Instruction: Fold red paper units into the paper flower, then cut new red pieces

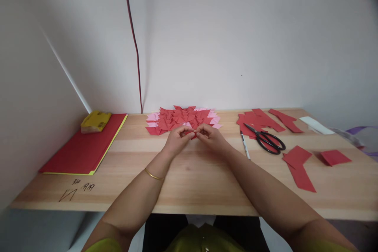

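Observation:
Between my two hands, at the middle of the table, is a small piece of red paper (194,135), mostly covered by my fingers. My left hand (179,140) pinches it from the left, thumb and forefinger together. From the other side my right hand (209,138) pinches it the same way. How the paper is folded cannot be made out. Just behind my hands, against the wall, lies a wide cluster of pointed folded paper pieces (184,116), red in the middle and pink toward the sides.
To the right lie black-handled scissors (270,143), a pen (245,145), red paper scraps (256,119), an angled red strip (299,167), a folded red square (336,157) and a white strip (317,125). At left, a yellow packet (96,121) rests on red sheets (85,147).

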The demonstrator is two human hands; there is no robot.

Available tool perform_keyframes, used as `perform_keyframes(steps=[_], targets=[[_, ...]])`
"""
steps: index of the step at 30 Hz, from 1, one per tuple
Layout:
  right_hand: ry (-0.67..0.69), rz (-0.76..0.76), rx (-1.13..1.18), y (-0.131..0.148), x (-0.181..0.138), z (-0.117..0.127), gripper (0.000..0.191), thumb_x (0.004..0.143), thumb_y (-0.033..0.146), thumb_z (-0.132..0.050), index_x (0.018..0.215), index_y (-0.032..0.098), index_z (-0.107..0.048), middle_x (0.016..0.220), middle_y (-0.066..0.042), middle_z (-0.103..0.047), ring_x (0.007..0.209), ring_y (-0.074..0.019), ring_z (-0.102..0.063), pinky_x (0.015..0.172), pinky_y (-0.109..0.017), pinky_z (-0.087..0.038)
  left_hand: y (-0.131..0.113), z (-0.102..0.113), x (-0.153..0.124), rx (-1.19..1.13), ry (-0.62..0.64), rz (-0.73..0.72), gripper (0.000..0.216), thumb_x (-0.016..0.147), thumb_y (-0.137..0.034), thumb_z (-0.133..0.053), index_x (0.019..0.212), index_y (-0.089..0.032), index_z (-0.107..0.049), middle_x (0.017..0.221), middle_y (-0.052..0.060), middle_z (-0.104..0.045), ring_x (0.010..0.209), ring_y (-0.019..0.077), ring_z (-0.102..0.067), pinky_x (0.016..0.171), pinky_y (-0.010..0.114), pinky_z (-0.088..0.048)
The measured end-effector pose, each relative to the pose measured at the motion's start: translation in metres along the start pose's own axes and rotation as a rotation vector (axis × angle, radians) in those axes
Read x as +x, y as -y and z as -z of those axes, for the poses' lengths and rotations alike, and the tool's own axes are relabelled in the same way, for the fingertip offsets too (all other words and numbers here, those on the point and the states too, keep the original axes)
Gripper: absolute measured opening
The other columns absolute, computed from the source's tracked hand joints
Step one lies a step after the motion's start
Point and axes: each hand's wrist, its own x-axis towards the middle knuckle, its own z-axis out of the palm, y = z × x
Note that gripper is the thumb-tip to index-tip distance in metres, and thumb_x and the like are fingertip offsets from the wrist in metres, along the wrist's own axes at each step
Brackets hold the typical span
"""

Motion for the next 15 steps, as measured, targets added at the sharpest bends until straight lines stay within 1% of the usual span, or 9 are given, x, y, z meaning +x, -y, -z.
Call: perform_keyframes(steps=[4, 8, 11, 15], targets=[[0.018, 0.040, -0.037, 0.0027, -0.0013, -0.0033, 0.006, 0.080, 0.025, -0.054, 0.079, 0.019, -0.056, 0.076, -0.002, -0.062, 0.070, -0.0139, -0.056, 0.064, -0.026, -0.042, -0.0059, -0.0007, -0.0030, 0.171, -0.003, -0.111, 0.009, 0.074, -0.025, -0.064, 0.072, -0.017, -0.066, 0.074, 0.003, -0.065, 0.072, 0.0146, -0.057, 0.069, 0.028, -0.045], [0.038, 0.052, -0.019, 0.0020, -0.0026, -0.0069, 0.003, 0.077, 0.018, -0.052, 0.075, 0.019, -0.053, 0.071, 0.000, -0.058, 0.064, -0.0124, -0.051, 0.059, -0.025, -0.039, -0.0066, -0.0007, -0.0048, 0.263, 0.042, -0.188, 0.008, 0.075, -0.021, -0.059, 0.070, -0.017, -0.063, 0.074, 0.002, -0.063, 0.072, 0.0140, -0.056, 0.070, 0.027, -0.043], [0.036, 0.026, -0.011, 0.0002, -0.0027, -0.0082, 0.004, 0.076, 0.016, -0.052, 0.074, 0.019, -0.051, 0.069, 0.001, -0.055, 0.061, -0.0116, -0.048, 0.055, -0.024, -0.036, -0.0051, -0.0008, -0.0046, 0.284, 0.044, -0.202, 0.010, 0.077, -0.022, -0.056, 0.070, -0.017, -0.061, 0.072, 0.001, -0.062, 0.071, 0.0136, -0.055, 0.070, 0.026, -0.043], [0.040, 0.002, 0.046, -0.0024, -0.0018, -0.0071, 0.004, 0.078, 0.018, -0.052, 0.081, 0.019, -0.054, 0.077, -0.001, -0.059, 0.067, -0.0128, -0.051, 0.061, -0.025, -0.039, -0.0042, -0.0007, -0.0029, 0.210, 0.014, -0.151, 0.014, 0.079, -0.028, -0.055, 0.072, -0.016, -0.060, 0.070, 0.001, -0.060, 0.068, 0.0131, -0.053, 0.068, 0.026, -0.042]])
